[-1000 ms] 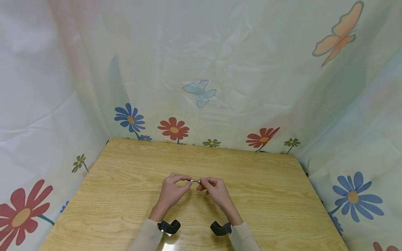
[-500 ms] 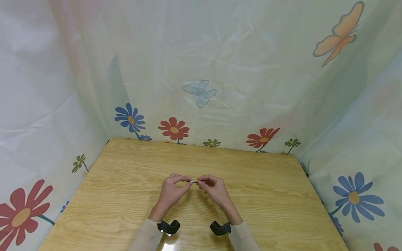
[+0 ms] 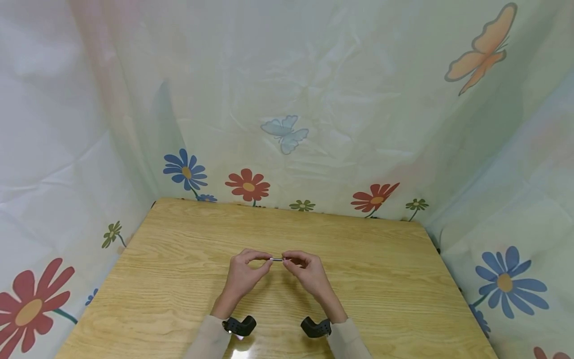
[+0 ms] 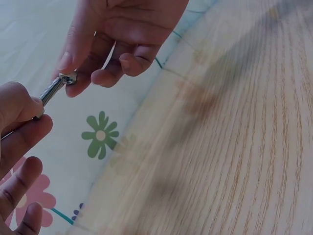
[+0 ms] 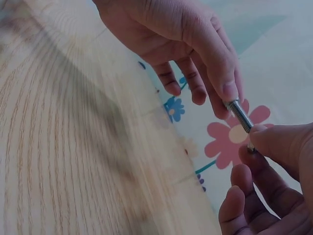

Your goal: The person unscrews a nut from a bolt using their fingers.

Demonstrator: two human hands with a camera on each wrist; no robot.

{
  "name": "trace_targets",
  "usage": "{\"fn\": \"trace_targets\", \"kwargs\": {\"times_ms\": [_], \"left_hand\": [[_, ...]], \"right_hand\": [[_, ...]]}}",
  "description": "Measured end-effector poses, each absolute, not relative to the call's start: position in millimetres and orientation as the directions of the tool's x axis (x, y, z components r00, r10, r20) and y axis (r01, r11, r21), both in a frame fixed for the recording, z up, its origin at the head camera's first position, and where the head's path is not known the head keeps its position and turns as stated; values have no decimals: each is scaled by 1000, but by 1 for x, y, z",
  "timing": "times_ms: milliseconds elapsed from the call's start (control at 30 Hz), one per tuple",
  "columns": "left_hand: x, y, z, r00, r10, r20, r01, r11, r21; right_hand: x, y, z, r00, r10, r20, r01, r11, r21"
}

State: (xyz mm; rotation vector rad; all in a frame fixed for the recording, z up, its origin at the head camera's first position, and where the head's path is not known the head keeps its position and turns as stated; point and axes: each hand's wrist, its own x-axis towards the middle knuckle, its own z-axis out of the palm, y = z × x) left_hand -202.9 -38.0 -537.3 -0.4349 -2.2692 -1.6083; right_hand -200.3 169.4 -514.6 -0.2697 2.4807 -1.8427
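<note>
A metal bolt (image 3: 277, 259) lies level between my two hands, held above the table in the head view. My left hand (image 3: 244, 274) pinches its head end between thumb and index finger. At the other end my right hand (image 3: 309, 274) pinches a small nut (image 4: 68, 78) with thumb and index finger. The left wrist view shows the bare thread of the bolt (image 4: 51, 91) between the hands and the nut's hole facing outward. Fingertips partly cover the nut in the right wrist view. How far it sits on the thread is unclear.
Beneath the hands is a wooden table (image 3: 188, 234). A pale curtain (image 3: 287, 75) with printed flowers and butterflies encloses its back and sides. Black camera mounts (image 3: 316, 327) are strapped to both wrists, over or beside light sleeves.
My right thumb and index finger have shifted their pinch at the bolt's end, and the thumb tip sits lower. My left hand keeps its hold, moving very slightly left.
</note>
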Motion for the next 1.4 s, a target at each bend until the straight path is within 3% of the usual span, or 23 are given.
{"fn": "trace_targets", "kwargs": {"times_ms": [933,1400], "left_hand": [[-206,-37,-566,-925,104,366,374,425,824],[-206,-36,-567,-943,184,278,333,487,807]], "right_hand": [[-206,175,-550,-956,-263,133,-263,562,-784],[-204,167,-553,-925,-344,163,-366,686,-628]]}}
